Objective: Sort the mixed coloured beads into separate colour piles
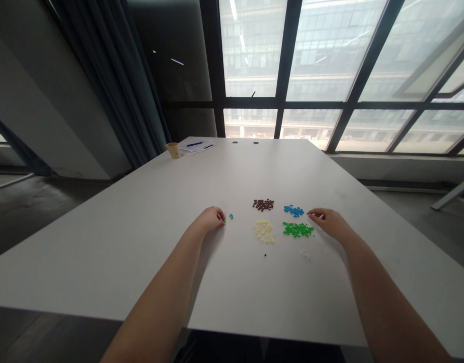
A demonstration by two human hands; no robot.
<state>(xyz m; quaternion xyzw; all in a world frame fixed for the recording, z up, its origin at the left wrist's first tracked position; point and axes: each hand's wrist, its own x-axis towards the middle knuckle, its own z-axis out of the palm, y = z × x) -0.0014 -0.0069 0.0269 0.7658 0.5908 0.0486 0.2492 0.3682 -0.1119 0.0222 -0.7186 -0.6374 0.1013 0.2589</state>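
Left hand (210, 220) at green bead (224, 221)

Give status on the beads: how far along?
Done: four separate piles, brown beads, blue beads, cream beads and green beads. In hand: the left hand pinches a green bead beside loose blue beads; the right hand is by the green pile. Left: a black bead and a pale cluster lying apart.
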